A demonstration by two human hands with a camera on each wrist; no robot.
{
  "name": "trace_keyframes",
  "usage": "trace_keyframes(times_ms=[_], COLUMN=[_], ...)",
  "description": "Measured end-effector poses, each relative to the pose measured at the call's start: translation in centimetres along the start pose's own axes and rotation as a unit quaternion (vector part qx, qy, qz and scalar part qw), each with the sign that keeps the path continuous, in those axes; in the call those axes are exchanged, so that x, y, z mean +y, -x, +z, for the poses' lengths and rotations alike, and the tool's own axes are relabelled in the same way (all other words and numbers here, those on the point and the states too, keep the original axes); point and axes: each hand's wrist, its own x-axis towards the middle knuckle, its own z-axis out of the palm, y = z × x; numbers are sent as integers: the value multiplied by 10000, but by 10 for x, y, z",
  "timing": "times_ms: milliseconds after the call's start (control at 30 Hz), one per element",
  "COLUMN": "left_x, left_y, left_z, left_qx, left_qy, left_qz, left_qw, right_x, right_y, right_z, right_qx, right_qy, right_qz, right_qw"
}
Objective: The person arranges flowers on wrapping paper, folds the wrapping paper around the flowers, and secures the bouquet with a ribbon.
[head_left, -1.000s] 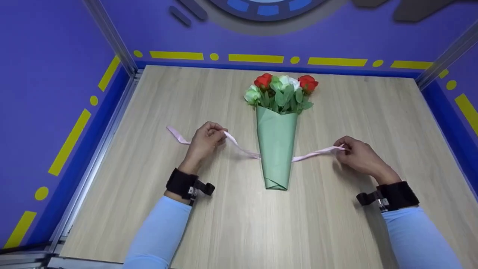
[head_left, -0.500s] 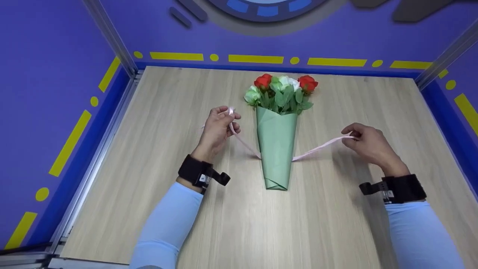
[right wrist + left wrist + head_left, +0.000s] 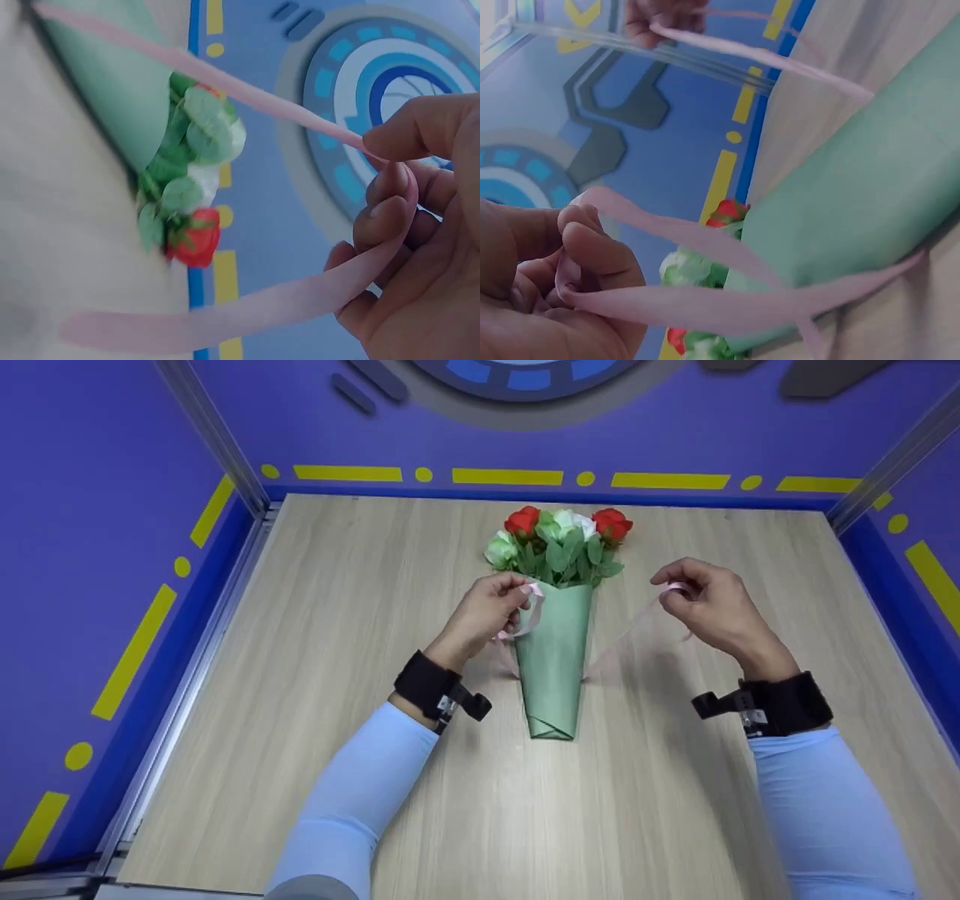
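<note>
A bouquet of red, white and pale green flowers (image 3: 559, 536) lies on the table in a green paper wrap (image 3: 555, 660), blooms toward the back wall. A pink ribbon (image 3: 705, 307) passes beneath the wrap and comes up on both sides. My left hand (image 3: 487, 611) pinches one side of it above the wrap's upper left edge, with a loop hanging below the fingers. Off to the right, my right hand (image 3: 705, 604) holds the other side raised, the ribbon slanting down to the wrap. In the right wrist view its loose tail (image 3: 225, 319) trails from the curled fingers.
The wooden table (image 3: 300, 735) is bounded by a blue back wall (image 3: 675, 435) with yellow marks and by side walls. Metal posts (image 3: 210, 427) stand at the corners. Each wrist wears a black strap (image 3: 427, 682) with a small camera arm.
My left hand has moved right and up to the wrap, its ribbon side with it. The right hand has risen and drawn slightly inward, pulling its side of ribbon higher. The bouquet stays put.
</note>
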Motion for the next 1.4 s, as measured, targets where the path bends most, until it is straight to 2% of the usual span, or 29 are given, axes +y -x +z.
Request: trace_keyframes(times_ms=[133,267,433,500,633,767,833,1000,1133,1200,1300,1400], left_x=[3,4,-3,-6,-11,-11,-10,-9,-8,-7,-7,-9], left_y=[-6,-11,-13,-14,-14,-14,-15,-16,-17,-18,-19,-20], left_z=[19,32,38,40,43,41,39,36,35,35,35,33], left_qx=[-394,-757,-1363,-1543,-1571,-1486,-1474,-1359,-1158,-1059,-938,-844], left_qy=[-567,-990,-1650,-1715,-1301,-891,-719,-377,-321,-316,-323,-351], left_qz=[108,109,-42,-3,38,-44,-85,-166,-164,-182,-215,-161], left_qw=[9976,9921,9768,9730,9790,9849,9864,9899,9926,9937,9948,9957], right_x=[-22,-42,-59,-63,-68,-65,-61,-49,-37,-31,-24,-19], right_y=[-14,-31,-51,-59,-71,-73,-70,-58,-47,-43,-39,-38], right_z=[7,16,33,42,57,67,69,76,81,83,84,84], right_qx=[-221,-373,-376,-328,-244,-209,-130,-58,-468,-818,-1324,-1644], right_qy=[-92,-188,-358,-279,208,686,732,384,-243,-711,-1414,-1749], right_qz=[-311,-620,-1238,-1568,-1874,-1638,-1460,-964,-326,-75,166,247], right_qw=[9992,9972,9909,9867,9818,9839,9865,9946,9981,9941,9809,9705])
